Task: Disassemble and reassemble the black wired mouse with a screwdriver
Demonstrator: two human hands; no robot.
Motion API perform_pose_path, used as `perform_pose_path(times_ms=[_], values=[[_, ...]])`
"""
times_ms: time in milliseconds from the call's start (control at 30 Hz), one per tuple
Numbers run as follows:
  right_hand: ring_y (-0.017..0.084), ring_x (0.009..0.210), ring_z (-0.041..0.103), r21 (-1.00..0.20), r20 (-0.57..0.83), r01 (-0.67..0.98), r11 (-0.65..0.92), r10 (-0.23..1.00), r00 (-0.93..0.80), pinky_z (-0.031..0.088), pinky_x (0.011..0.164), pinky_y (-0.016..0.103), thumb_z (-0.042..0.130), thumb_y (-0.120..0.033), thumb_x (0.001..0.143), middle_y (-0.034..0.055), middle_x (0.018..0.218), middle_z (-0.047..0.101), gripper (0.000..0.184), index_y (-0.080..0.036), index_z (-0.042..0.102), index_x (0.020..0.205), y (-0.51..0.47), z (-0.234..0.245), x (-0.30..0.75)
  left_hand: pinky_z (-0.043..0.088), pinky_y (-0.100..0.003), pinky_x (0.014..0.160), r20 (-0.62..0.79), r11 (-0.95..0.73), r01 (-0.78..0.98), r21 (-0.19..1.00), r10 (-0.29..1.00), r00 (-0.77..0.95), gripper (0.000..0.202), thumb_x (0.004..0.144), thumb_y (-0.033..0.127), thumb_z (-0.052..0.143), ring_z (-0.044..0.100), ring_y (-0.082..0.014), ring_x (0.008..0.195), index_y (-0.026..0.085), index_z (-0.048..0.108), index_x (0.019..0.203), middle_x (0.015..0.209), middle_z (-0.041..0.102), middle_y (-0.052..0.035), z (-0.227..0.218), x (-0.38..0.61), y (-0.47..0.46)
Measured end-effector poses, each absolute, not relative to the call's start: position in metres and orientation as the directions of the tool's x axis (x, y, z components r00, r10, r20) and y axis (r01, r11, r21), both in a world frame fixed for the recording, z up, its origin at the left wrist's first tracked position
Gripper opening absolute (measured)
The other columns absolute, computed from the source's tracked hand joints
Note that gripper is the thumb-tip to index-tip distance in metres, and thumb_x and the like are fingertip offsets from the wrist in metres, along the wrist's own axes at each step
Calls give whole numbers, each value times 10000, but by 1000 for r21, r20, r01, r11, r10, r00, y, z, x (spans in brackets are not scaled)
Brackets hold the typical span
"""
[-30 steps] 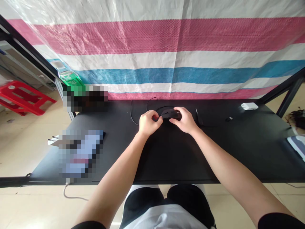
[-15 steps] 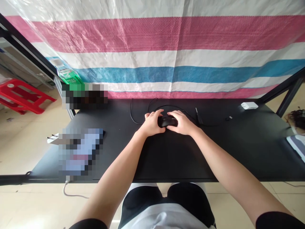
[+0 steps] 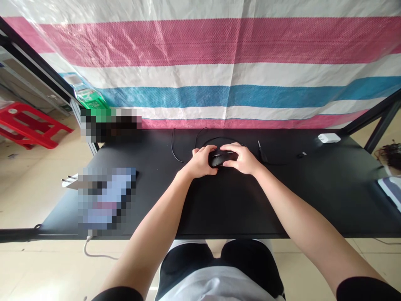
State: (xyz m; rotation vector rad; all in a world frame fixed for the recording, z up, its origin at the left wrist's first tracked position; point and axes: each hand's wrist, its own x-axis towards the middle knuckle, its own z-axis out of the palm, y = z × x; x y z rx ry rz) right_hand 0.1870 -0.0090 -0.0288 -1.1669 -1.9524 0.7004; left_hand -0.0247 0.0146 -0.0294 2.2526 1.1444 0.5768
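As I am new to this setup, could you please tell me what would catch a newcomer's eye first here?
The big sheet with pink, white and blue stripes fills the back, hanging behind the black table. At the table's middle, the left hand and the right hand close around a black mouse. A red stool stands on the floor at far left.

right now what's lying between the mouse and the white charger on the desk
Head view: the right hand on the mouse, then a slim black rod and a small black piece on the desk, short of the white charger.
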Motion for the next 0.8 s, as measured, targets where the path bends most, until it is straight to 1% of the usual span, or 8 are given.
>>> perform_pose_path(times_ms=[200,333,400,500,567,633,733,800], values=[[272,1072,667,-840,290,407,358,931,-220,524,981,448,832,-354,650,91,1154,681,469,-234,720,1089,-9,-31,187,254,-536,1088,158,-491,613,620,842,515,796,561,317,758,565,-349,1207,211,470,1295,1226,632,-128,-29,-23,12],[274,1003,685,-865,331,352,358,934,-134,547,922,441,823,-489,650,92,1107,707,509,-223,721,1071,-10,-30,184,295,-528,1085,298,-534,567,627,837,460,766,615,375,749,564,-343,1214,187,494,1313,1295,612,-145,-25,-23,9],[273,960,693,-880,332,327,344,939,-94,555,889,443,801,-554,660,89,1089,724,529,-227,718,1067,-10,-29,182,362,-472,1062,405,-564,514,646,824,396,624,678,363,702,598,-306,1174,185,557,1259,1285,629,-133,-23,-24,8],[276,930,703,-909,308,271,317,948,-74,563,852,435,767,-624,670,87,1040,743,555,-223,715,1050,-10,-28,181,467,-362,958,486,-559,471,682,828,279,345,763,298,606,659,-235,1042,203,672,1088,1136,710,-83,-23,-22,7],[274,923,705,-924,299,226,307,952,-71,570,818,413,727,-664,691,87,1004,745,563,-217,713,1033,-9,-28,180,503,-318,869,476,-495,482,723,862,172,255,794,307,590,681,-202,904,216,709,1000,998,741,-53,-23,-20,6],[254,871,701,-928,305,209,308,951,-45,571,755,385,644,-703,749,78,934,739,569,-213,707,1031,-8,-29,180,512,-297,786,433,-395,485,781,901,36,248,808,372,609,677,-183,770,217,721,965,843,734,-32,-21,-18,7],[210,766,674,-920,342,225,320,937,67,548,647,344,513,-723,828,69,882,720,575,-212,688,1026,-4,-32,183,500,-285,687,299,-210,417,884,941,-160,291,820,450,598,667,-184,648,196,713,903,611,639,-1,-18,-20,12],[190,737,658,-917,364,235,323,917,160,535,622,329,497,-712,841,72,910,718,553,-212,681,992,-1,-35,185,495,-299,666,209,-95,374,923,938,-277,293,805,455,601,656,-189,592,188,697,878,575,616,6,-19,-26,20]])
